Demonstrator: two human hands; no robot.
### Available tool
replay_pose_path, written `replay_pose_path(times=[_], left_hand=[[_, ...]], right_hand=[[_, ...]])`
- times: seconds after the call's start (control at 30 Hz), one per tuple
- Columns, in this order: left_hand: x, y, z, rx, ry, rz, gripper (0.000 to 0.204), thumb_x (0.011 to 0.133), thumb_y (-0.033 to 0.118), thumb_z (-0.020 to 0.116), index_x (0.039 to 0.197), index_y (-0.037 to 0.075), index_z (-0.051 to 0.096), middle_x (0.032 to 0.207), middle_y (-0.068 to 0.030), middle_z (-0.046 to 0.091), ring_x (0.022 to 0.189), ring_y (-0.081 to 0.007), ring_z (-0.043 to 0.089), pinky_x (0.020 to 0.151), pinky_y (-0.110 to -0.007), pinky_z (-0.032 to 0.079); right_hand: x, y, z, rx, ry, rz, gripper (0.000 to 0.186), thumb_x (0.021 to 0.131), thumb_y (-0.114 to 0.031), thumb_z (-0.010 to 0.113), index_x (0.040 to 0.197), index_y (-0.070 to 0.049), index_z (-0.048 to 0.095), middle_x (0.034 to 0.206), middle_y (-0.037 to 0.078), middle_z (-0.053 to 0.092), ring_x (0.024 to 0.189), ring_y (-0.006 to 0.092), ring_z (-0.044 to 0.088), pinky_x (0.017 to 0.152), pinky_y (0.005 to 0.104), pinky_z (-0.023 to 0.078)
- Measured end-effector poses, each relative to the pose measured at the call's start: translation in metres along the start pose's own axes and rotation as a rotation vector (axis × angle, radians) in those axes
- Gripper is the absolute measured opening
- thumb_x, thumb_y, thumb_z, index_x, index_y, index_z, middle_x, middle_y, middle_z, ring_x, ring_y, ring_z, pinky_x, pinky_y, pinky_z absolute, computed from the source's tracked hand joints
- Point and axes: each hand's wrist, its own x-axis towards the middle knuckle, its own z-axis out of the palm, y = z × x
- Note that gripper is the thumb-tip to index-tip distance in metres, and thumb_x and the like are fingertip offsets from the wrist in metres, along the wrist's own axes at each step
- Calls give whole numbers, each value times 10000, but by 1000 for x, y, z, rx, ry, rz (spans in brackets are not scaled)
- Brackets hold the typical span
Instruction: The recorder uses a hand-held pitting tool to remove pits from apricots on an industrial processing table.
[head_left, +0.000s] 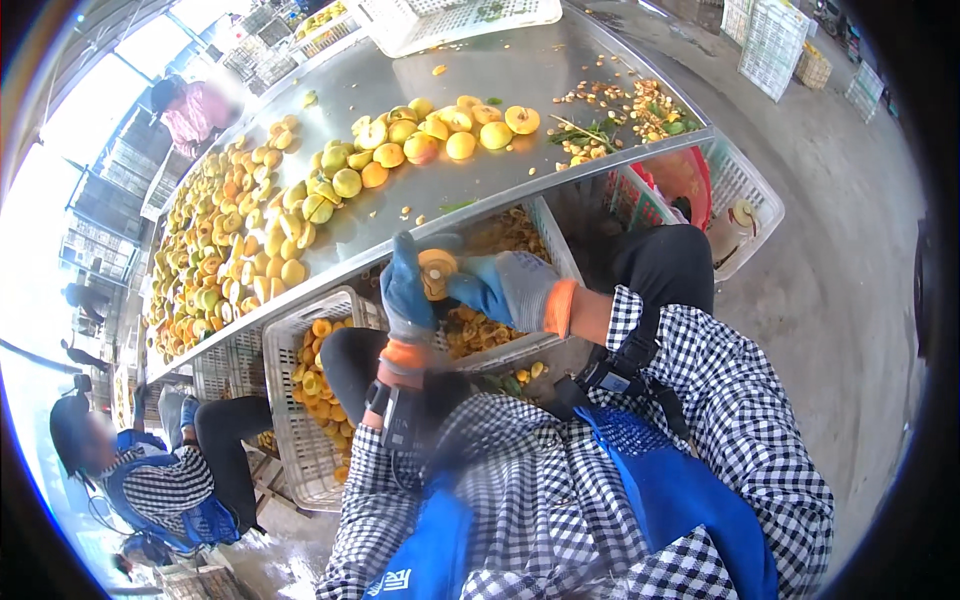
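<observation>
above the white crate (545, 235) of halves, gloved fingers of the left hand (407, 295) and right hand (500, 285) close around a halved peach (437, 272); the pitting step looks in hand; next, i judge, the stone needs prising out; whole peaches (400, 150) wait on the steel table (500, 75).

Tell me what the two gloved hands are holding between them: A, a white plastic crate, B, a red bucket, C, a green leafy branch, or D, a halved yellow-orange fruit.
D. The left hand and right hand, both in blue gloves, close around a halved fruit with its cut face showing, above a white crate of fruit halves.
</observation>
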Motion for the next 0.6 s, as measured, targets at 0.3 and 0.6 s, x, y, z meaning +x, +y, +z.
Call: replay_pose_path(times=[0.3, 0.6], left_hand=[[8, -8, -30, 0, -234, -38, 360, 882, 277, 425, 1083, -13, 493, 827, -98, 624, 711, -196, 587, 718, -276, 457], [10, -13, -31, 595, -390, 519, 393, 857, 125, 469, 1209, 28, 323, 850, -108, 606, 697, -226, 577, 697, -298, 458]], right_hand=[[4, -34, -24, -362, -238, 22, 379, 835, -408, 424, 942, -78, 576, 797, 173, 598, 758, 338, 578, 681, 417, 439], [12, -28, -38, -579, -382, -85, 347, 839, -379, 418, 955, -84, 560, 794, 161, 602, 736, 315, 590, 672, 404, 452]])
